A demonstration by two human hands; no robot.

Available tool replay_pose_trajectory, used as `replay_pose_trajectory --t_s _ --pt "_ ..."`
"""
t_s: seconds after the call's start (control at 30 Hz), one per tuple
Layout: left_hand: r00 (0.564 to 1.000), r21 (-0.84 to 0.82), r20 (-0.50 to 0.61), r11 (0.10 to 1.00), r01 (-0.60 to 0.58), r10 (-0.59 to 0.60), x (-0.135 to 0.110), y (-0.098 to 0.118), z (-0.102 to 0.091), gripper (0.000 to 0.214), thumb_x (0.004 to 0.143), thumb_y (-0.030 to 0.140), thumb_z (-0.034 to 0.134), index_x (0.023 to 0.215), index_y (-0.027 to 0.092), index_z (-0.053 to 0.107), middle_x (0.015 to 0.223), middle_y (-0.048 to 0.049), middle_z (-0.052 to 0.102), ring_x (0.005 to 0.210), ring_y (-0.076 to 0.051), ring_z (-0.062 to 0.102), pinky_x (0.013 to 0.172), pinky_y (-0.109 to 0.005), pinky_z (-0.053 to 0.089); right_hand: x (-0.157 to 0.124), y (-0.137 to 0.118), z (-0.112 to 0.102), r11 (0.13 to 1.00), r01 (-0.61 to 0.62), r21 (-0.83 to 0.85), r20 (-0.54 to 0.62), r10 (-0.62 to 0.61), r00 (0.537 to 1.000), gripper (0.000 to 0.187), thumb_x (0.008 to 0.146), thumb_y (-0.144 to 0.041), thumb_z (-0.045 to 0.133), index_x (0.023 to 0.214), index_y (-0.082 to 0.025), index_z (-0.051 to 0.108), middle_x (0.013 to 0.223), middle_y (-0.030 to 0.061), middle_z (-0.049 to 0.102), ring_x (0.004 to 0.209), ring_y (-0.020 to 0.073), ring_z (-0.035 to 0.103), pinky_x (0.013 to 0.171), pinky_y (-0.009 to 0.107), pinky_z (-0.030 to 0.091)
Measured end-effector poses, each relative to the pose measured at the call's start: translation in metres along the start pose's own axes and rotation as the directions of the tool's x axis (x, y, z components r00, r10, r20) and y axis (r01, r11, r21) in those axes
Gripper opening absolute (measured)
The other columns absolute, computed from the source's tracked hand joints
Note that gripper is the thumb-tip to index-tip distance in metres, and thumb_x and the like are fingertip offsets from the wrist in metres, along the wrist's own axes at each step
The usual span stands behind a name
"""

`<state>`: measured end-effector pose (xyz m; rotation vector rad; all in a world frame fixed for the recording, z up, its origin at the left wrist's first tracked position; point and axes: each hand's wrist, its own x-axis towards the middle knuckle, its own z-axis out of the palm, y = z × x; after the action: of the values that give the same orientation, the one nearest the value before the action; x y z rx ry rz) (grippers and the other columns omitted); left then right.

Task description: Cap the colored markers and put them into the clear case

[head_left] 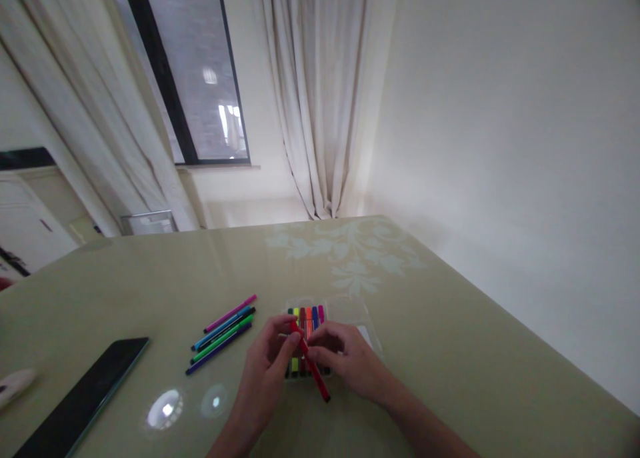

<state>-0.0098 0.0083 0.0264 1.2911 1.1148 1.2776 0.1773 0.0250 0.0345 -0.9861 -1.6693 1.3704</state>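
A red marker pen [315, 373] is held slantwise over a clear plastic case, its dark end pointing down toward me. My left hand [273, 351] pinches the upper part of the pen between thumb and fingers. Thumb and fingers of my right hand [347, 355] close on the pen's middle from the other side. Beneath both hands lies the open clear case [350, 306], with several coloured markers [309, 313] side by side in its left half. To the left of my left hand, several loose markers [223, 341] in pink, blue, black, green and dark blue lie slanted on the table.
The glossy greenish table [425, 378] carries a dark tablet-like slab [85, 398] at the left front, with a pale rounded object [16, 386] at the left edge. A white wall [515, 145] runs along the table's right side. Curtains [320, 98] and a window stand behind.
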Motion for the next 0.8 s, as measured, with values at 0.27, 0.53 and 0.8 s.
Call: replay_pose_trajectory --t_s 0.27,0.53,0.8 --pt "1.0 0.009 -0.017 1.0 0.024 -0.024 -0.002 -0.006 0.004 0.043 0.087 0.051 0.07 0.115 0.02 0.063 0.102 -0.008 0.077 0.093 -0.027 0.076 0.077 -0.037 0.063 0.001 -0.004 -0.005 1.0 0.0 0.021 0.005 0.0 1.0 0.027 0.081 -0.037 0.078 0.099 -0.019 0.072 0.086 0.0026 0.074 0.076 0.0163 0.069 0.069 0.027 0.052" --pt "0.928 0.647 0.3 0.668 -0.367 0.22 -0.012 -0.024 0.005 0.041 0.096 0.03 0.062 0.137 0.029 0.06 0.138 -0.0084 0.066 0.127 -0.029 0.061 0.108 -0.051 0.05 0.012 0.012 -0.043 0.998 -0.036 -0.041 -0.293 0.023 0.956 0.031 0.08 -0.041 0.076 0.098 -0.017 0.067 0.082 0.0046 0.075 0.076 0.0197 0.072 0.072 0.032 0.057" --pt "0.854 0.78 0.46 0.349 -0.52 0.244 -0.014 -0.02 0.003 0.041 0.096 0.032 0.064 0.137 0.028 0.06 0.133 -0.0072 0.067 0.12 -0.028 0.063 0.102 -0.047 0.054 0.01 0.028 -0.041 0.948 -0.179 -0.264 -0.267 0.106 0.958 0.016 0.084 -0.022 0.072 0.098 -0.018 0.066 0.074 0.0014 0.074 0.067 0.0157 0.071 0.062 0.025 0.053"
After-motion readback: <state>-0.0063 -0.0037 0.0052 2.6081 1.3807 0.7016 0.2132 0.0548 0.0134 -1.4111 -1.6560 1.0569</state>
